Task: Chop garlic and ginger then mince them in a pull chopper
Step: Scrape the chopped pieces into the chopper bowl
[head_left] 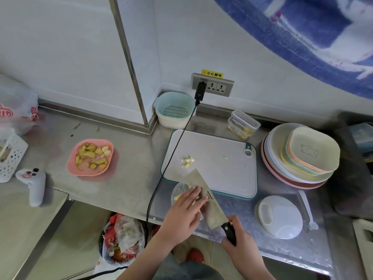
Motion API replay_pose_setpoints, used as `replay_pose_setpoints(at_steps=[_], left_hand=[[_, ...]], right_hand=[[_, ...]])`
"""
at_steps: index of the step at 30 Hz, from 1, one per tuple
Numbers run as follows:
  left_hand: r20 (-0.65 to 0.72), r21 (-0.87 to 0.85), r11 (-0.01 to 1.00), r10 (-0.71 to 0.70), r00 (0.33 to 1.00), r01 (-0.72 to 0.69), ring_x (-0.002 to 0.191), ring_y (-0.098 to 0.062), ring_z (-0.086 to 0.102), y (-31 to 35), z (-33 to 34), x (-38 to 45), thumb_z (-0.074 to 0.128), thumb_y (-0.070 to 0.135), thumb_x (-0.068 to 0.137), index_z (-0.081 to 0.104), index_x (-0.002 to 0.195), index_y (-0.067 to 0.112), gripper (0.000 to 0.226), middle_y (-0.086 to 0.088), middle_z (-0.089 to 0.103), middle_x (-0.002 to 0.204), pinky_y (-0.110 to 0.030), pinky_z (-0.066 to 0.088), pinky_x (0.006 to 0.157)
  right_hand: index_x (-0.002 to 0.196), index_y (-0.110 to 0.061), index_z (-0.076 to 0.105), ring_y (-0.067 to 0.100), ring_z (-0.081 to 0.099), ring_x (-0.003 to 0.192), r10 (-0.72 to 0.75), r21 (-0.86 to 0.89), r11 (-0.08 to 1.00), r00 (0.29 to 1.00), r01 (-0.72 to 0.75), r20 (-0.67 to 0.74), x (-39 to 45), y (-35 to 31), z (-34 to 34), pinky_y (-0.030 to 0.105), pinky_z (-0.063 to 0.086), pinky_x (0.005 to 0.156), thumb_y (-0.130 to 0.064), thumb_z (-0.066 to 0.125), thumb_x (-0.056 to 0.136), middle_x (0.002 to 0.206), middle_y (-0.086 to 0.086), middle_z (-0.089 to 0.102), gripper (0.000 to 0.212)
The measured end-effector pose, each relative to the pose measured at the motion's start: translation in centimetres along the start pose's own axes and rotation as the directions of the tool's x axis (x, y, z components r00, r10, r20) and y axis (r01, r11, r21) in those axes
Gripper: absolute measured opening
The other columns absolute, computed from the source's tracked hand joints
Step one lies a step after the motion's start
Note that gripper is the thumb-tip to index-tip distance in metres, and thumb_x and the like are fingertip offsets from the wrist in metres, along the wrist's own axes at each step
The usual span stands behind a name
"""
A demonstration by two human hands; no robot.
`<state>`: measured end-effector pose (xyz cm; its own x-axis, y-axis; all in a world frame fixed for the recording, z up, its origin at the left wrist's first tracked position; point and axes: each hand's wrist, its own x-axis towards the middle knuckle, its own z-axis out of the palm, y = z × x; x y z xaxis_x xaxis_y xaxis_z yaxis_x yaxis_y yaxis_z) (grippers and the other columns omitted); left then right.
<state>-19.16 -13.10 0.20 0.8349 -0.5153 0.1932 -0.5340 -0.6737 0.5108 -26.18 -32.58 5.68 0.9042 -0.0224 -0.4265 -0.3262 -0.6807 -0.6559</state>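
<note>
A long shiny metal counter (125, 178) runs along a white wall (252, 63), and a metal strip (129, 63) goes up the wall at the corner. On the wall is a grey socket strip (214, 84) with a yellow sticker above it, and a black plug with a black cord (171, 156) hangs down from it across the counter. A white cutting board (222, 168) with a green edge lies flat on the counter, and a little pile of cut garlic (187, 161) sits near its left side. The right hand (240, 237) is wrapped around the black handle of a big knife (205, 197), whose blade reaches over the near edge of the board. The left hand (183, 213) has flat, straight fingers pressing on the side of the blade, above a clear chopper bowl (177, 194) that stands at the front edge of the counter. The white chopper lid (280, 217) lies to the right, with a small white spoon (306, 209) beside it. A pink plate (90, 157) holding ginger pieces and garlic cloves is well to the left. Behind the board are a blue and cream strainer bowl (174, 110) and a clear box (243, 124). A stack of plates (298, 156) stands at the right. Below the counter is a bin (121, 241) full of rubbish.
</note>
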Motion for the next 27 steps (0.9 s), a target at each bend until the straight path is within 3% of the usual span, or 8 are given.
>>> replay_pose_setpoints(at_steps=[7, 10, 12, 14, 18, 21, 23, 27], left_hand=[[-0.099, 0.046, 0.998, -0.03, 0.995, 0.035, 0.12, -0.02, 0.054, -0.8, -0.8, -0.5, 0.053, 0.027, 0.087, 0.07, 0.09, 0.015, 0.021, -0.005, 0.062, 0.125, -0.04, 0.052, 0.095], [-0.102, 0.075, 0.996, -0.049, 0.994, 0.057, 0.127, -0.019, 0.049, -1.1, -1.0, 0.5, 0.053, 0.024, 0.089, 0.066, 0.114, 0.012, 0.031, -0.005, 0.058, 0.132, -0.038, 0.042, 0.107], [-0.018, 0.107, 0.991, -0.08, 0.997, 0.081, 0.141, -0.017, 0.03, -1.1, -1.0, 1.2, 0.049, 0.029, 0.094, 0.045, 0.141, 0.008, 0.051, -0.006, 0.04, 0.149, -0.034, 0.019, 0.118], [0.074, 0.098, 0.989, -0.114, 0.991, 0.107, 0.146, -0.012, 0.016, -1.1, -0.8, 1.5, 0.041, 0.033, 0.098, 0.029, 0.149, 0.008, 0.057, -0.002, 0.025, 0.156, -0.028, 0.004, 0.12], [0.019, 0.048, 0.999, -0.026, 0.999, 0.025, 0.116, -0.019, 0.058, -1.0, -1.1, 0.5, 0.048, 0.025, 0.093, 0.066, 0.117, 0.008, 0.035, -0.005, 0.064, 0.123, -0.034, 0.044, 0.105], [-0.074, 0.02, 1.0, 0.002, 0.997, -0.001, 0.103, -0.019, 0.063, -1.0, -1.2, -0.2, 0.05, 0.023, 0.089, 0.071, 0.103, 0.009, 0.029, -0.003, 0.068, 0.109, -0.035, 0.053, 0.09], [-0.059, 0.035, 0.999, -0.003, 0.998, 0.005, 0.118, -0.019, 0.057, -0.8, -1.4, 0.5, 0.047, 0.025, 0.092, 0.064, 0.121, 0.008, 0.037, -0.005, 0.062, 0.125, -0.036, 0.046, 0.103], [0.065, 0.127, 0.99, 0.054, 0.996, -0.062, 0.145, -0.014, 0.02, -0.6, -1.3, 2.3, 0.034, 0.032, 0.098, 0.029, 0.149, 0.008, 0.056, -0.003, 0.024, 0.157, -0.032, 0.011, 0.12]], right_hand=[[0.099, -0.039, 0.038, -0.001, 0.059, 0.072, 0.04, -0.042, 0.998, 0.999, -0.04, -0.005, 0.1, 0.1, 0.2, 0.015, 0.044, 0.058, -0.016, 0.058, 0.084, 0.077, -0.012, 0.062, 0.034], [0.1, -0.037, 0.038, -0.001, 0.058, 0.068, 0.024, -0.06, 0.998, 0.999, -0.026, -0.023, 0.1, 0.0, 0.1, 0.016, 0.043, 0.056, -0.021, 0.059, 0.086, 0.074, -0.013, 0.061, 0.03], [0.101, -0.035, 0.039, -0.001, 0.058, 0.066, 0.013, -0.058, 0.998, 0.999, -0.015, -0.034, 0.0, -0.1, 0.1, 0.016, 0.043, 0.055, -0.021, 0.059, 0.087, 0.072, -0.013, 0.06, 0.028], [0.1, -0.033, 0.041, 0.0, 0.057, 0.066, 0.005, -0.035, 0.999, 0.999, -0.007, -0.048, 0.0, -0.3, 0.1, 0.017, 0.043, 0.054, -0.019, 0.058, 0.087, 0.071, -0.011, 0.059, 0.026], [0.097, -0.035, 0.041, 0.0, 0.058, 0.067, 0.039, 0.008, 0.999, 0.995, -0.039, -0.094, -0.1, -0.3, -0.2, 0.018, 0.044, 0.055, -0.016, 0.058, 0.087, 0.073, -0.011, 0.06, 0.028], [0.101, -0.033, 0.041, 0.005, 0.058, 0.064, 0.054, -0.009, 0.998, 0.994, -0.055, -0.099, 0.1, -0.2, -0.3, 0.023, 0.047, 0.057, -0.015, 0.059, 0.085, 0.075, -0.011, 0.061, 0.03], [0.102, -0.031, 0.042, 0.006, 0.058, 0.066, 0.057, -0.026, 0.998, 0.994, -0.06, -0.092, 0.2, -0.3, -0.2, 0.025, 0.047, 0.058, -0.016, 0.059, 0.085, 0.078, -0.01, 0.061, 0.028], [0.1, -0.033, 0.04, 0.006, 0.058, 0.065, 0.034, -0.039, 0.999, 0.995, -0.037, -0.093, 0.3, -0.5, 0.1, 0.023, 0.046, 0.056, -0.015, 0.058, 0.085, 0.078, -0.01, 0.063, 0.029]])
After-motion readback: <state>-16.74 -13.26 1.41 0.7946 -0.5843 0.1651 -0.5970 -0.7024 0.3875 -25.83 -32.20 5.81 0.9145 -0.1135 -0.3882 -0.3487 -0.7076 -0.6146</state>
